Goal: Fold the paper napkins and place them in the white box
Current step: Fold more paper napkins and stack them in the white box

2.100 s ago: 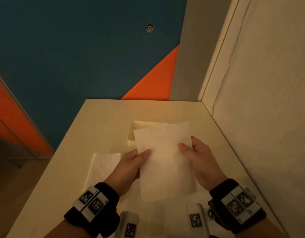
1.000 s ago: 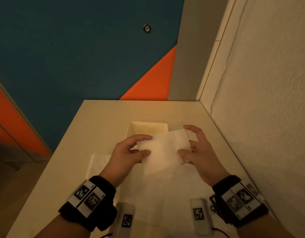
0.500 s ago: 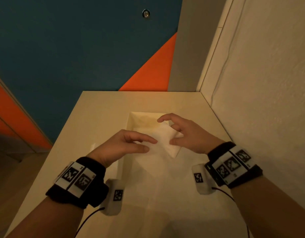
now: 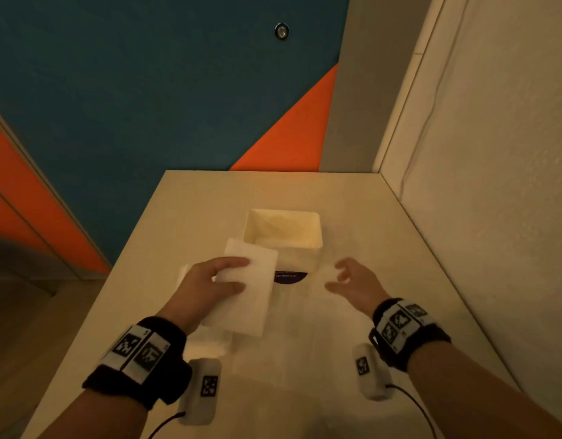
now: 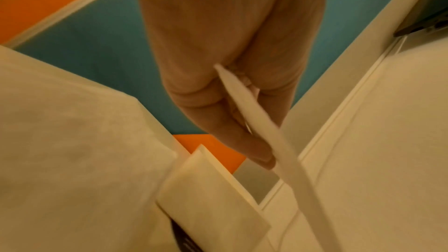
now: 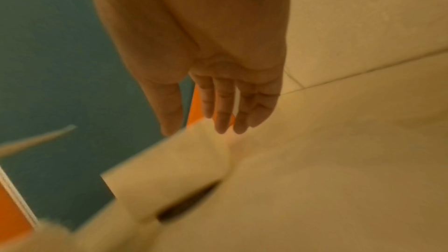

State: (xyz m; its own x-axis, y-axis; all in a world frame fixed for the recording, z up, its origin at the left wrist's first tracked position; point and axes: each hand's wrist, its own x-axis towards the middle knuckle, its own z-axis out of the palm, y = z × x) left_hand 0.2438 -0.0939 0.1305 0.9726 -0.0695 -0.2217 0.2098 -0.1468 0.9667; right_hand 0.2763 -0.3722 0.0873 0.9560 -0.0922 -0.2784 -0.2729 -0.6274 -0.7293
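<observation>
the left hand (image 4: 210, 282) pinches one folded napkin (image 4: 246, 289), thumb and fingers clamped on its edge, just in front of the box (image 4: 300, 245) and not yet in it. the right hand (image 4: 352, 282) hangs empty beside the box, fingers loosely apart. something pale lies inside the box, maybe a napkin placed already. i count one box, one napkin in hand, and at least one more flat on the table (image 4: 210, 201) under the left hand.

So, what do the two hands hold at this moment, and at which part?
The left hand pinches a paper napkin at its left edge, thumb over fingers. The right hand holds nothing, its fingers loose.
</observation>
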